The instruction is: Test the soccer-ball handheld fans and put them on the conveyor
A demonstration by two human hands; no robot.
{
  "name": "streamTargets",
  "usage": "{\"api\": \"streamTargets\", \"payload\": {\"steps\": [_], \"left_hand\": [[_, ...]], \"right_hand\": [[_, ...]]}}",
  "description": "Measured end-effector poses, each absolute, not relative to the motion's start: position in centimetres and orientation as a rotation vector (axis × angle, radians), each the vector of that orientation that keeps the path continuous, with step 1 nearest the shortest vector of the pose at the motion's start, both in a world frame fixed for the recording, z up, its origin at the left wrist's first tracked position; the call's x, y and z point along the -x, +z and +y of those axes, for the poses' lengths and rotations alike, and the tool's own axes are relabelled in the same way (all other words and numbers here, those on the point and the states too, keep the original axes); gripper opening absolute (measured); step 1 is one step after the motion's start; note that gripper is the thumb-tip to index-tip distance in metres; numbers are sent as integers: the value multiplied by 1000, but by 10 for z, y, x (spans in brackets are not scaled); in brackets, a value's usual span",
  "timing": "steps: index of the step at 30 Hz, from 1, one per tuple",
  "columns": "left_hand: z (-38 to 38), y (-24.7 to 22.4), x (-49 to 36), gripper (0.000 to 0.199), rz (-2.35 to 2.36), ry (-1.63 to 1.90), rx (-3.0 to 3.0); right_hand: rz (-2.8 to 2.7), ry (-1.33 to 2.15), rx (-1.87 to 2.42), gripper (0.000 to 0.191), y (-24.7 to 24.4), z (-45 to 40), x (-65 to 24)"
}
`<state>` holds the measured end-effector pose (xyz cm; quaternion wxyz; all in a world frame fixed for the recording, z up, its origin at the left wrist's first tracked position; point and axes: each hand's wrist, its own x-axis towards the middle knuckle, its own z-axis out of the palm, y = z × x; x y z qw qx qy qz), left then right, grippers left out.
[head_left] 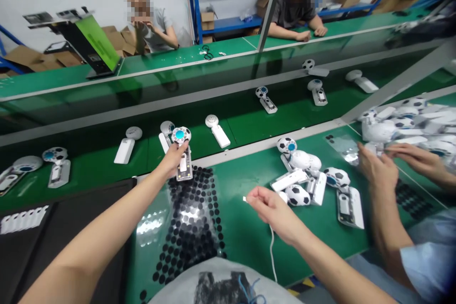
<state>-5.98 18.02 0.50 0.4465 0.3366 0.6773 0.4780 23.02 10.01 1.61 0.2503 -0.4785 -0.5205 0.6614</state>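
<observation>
My left hand (175,157) grips a handheld device (184,166) with a round soccer-ball-patterned head and a blue centre, held over the edge between bench and conveyor. Its body shows a clear section with a white part inside. My right hand (265,202) is closed in a pinch on the small white plug (245,199) of a white cable (272,251), which trails down toward the bench's front edge. Between my arms lies a clear sheet of black round pads (192,218). A pile of similar white devices (298,194) sits right of my right hand.
Several devices lie on the green conveyor (242,128) beyond the bench. A black tray (81,228) is at the left. A co-worker's hands (379,166) work beside a large device heap (409,123) at right. Two people sit across, behind a metal post (270,9).
</observation>
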Motion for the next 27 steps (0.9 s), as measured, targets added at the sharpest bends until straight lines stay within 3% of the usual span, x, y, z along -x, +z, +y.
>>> {"api": "streamTargets", "payload": {"steps": [7,12,15,18,24,27], "left_hand": [[273,-36,59,26,1887,1117,-1078],[285,-46,72,23,2052,1058,-1265],[275,-42,89,47,2167,1172,-1294],[267,-38,108,66,2203,1282,-959],[249,-19,111,21,1791,1222,-655],[219,2,86,14,1574,1197,-616]], "right_hand": [[-1451,1815,1341,38,9,97,-224],[-1413,1809,1396,41,4,102,-227],[-1418,1783,1427,41,-1,107,-229],[-1417,1783,1430,38,-5,112,-228],[-1467,1746,1391,34,4,113,-225],[-1565,1673,1359,28,16,111,-220]]}}
